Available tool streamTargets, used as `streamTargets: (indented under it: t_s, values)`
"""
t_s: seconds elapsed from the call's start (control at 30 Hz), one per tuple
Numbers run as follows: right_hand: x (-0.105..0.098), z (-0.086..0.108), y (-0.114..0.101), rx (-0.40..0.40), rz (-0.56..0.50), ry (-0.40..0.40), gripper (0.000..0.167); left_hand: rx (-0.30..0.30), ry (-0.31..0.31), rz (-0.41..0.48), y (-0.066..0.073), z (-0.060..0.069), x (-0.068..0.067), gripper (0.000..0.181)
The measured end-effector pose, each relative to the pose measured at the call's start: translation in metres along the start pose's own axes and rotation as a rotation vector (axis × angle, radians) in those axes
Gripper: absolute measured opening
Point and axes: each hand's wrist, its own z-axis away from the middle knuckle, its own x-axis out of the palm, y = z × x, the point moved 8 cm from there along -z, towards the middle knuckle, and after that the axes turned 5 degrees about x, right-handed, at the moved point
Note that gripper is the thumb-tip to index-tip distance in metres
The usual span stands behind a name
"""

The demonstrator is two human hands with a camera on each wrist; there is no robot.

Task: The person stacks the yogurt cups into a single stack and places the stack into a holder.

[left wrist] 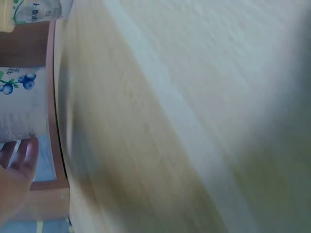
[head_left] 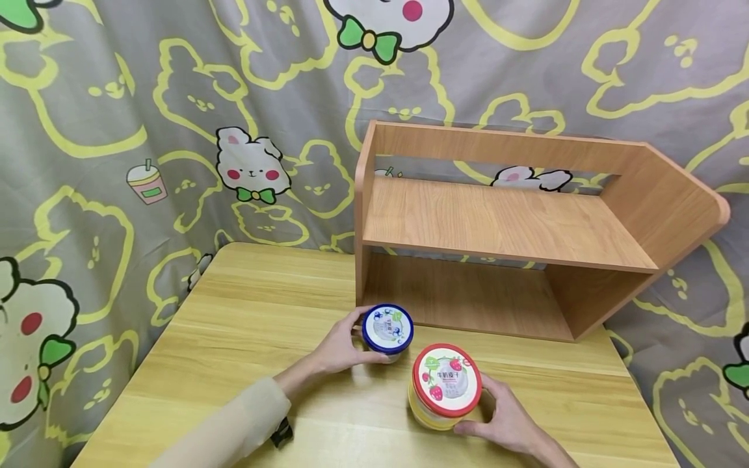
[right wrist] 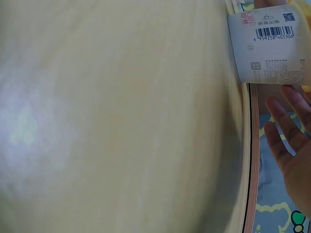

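Note:
A tub with a blue lid and blueberry print (head_left: 387, 329) is held by my left hand (head_left: 341, 348), fingers behind and thumb at the near side. The left wrist view shows this tub (left wrist: 22, 107) with fingertips of the left hand (left wrist: 18, 172) against it. To its right, nearer me, is a larger tub with a red lid and strawberry print (head_left: 447, 381). My right hand (head_left: 508, 417) grips it from the right, thumb low on the near side. In the right wrist view, a barcode shows on that tub (right wrist: 269, 53), beside the right hand's fingers (right wrist: 286, 119).
A two-level wooden shelf (head_left: 509, 224) stands at the back right of the wooden table (head_left: 263, 286), just behind the tubs. A patterned curtain (head_left: 193, 130) hangs behind and around the table. A small dark object (head_left: 282, 433) lies beside the left sleeve.

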Motion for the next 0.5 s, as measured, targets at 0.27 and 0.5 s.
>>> streamTargets:
  t_s: [0.27, 0.5]
  values:
    - [0.000, 0.000, 0.000, -0.025, 0.010, 0.009, 0.087, 0.018, 0.012, -0.029, 0.012, 0.006, -0.020, 0.103]
    - [-0.002, 0.000, -0.001, -0.027, 0.023, 0.015, 0.087, 0.040, 0.030, -0.044, 0.029, 0.002, -0.032, 0.101]
